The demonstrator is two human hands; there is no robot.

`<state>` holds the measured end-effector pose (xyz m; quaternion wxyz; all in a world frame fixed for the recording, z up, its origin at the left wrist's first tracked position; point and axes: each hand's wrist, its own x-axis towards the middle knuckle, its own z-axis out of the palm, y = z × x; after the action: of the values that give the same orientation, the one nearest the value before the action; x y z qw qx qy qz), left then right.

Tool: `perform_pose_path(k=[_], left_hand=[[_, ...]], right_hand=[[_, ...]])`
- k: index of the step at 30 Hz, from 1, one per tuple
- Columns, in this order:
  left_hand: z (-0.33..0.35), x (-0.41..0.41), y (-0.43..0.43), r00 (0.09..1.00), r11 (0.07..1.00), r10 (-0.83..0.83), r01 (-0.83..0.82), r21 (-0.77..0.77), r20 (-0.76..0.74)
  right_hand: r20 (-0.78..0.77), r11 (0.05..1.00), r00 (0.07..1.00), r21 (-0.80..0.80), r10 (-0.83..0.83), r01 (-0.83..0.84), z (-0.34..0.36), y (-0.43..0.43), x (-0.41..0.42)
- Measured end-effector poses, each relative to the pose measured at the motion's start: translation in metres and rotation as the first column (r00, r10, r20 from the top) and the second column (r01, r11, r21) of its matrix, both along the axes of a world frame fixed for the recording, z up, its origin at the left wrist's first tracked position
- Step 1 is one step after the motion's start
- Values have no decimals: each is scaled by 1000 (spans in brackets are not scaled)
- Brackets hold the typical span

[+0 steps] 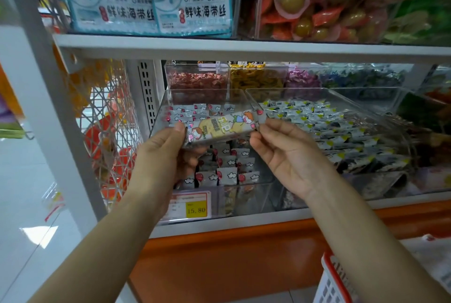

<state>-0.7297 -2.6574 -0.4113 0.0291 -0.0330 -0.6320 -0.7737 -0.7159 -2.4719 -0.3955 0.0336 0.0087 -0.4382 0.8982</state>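
Snack packet (220,129) pinched between left hand (158,154) and right hand (288,154), clear candy bin (161,111) behind

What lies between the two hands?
In the head view, a long cartoon-printed snack packet spans the gap: the left hand grips one end, the right hand pinches the other.

Snack packet (220,127): silver with yellow panel and cartoon children. Price tag (196,209): yellow, red border. Basket (333,280): white, red rim.
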Motion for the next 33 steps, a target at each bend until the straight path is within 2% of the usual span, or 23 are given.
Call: perform_pose_path(k=[2, 4, 7, 11, 15, 18, 20, 22, 24, 27, 30, 33], left_hand=[[1, 2, 2, 995, 989, 65, -75, -128, -78], [2, 4, 3, 994, 986, 63, -76, -147, -90], [4, 5, 4, 998, 998, -59, 59, 2, 7], [5, 3, 4, 974, 945, -219, 195, 263, 63], [4, 1, 5, 968, 920, -244, 213, 330, 56], [3, 2, 4, 977, 944, -212, 196, 264, 35], [3, 3, 4, 988, 985, -154, 155, 72, -27], [3, 4, 4, 987, 987, -95, 77, -143, -126], [4, 5, 5, 970, 967, -73, 13, -253, -231], [5, 7, 6, 951, 957, -99, 11, -288, -292], [4, 5, 5, 964, 952, -110, 31, -304, -244], [7, 2, 1, 984, 982, -125, 105, -156, -125]], right_hand=[[14, 1000, 1000, 19, -20, 20, -1, 0, 0], [25, 998, 999, 44, -46, 45, -3, 0, -1], [17, 995, 997, 55, -79, 78, -4, 0, -3], [-49, 987, 990, 89, -130, 133, -6, -1, -5], [-158, 964, 974, 181, -165, 193, -8, 0, -5], [-195, 942, 965, 249, -177, 223, -8, 1, -5], [-182, 939, 966, 259, -184, 228, -8, 2, -5], [-174, 941, 972, 270, -158, 201, -7, 3, -5], [-190, 920, 970, 332, -150, 207, -7, 4, -5], [-245, 856, 953, 438, -179, 274, -8, 6, -5], [-263, 838, 952, 475, -155, 268, -8, 10, -6], [-302, 771, 947, 574, -112, 275, -9, 10, -5]])
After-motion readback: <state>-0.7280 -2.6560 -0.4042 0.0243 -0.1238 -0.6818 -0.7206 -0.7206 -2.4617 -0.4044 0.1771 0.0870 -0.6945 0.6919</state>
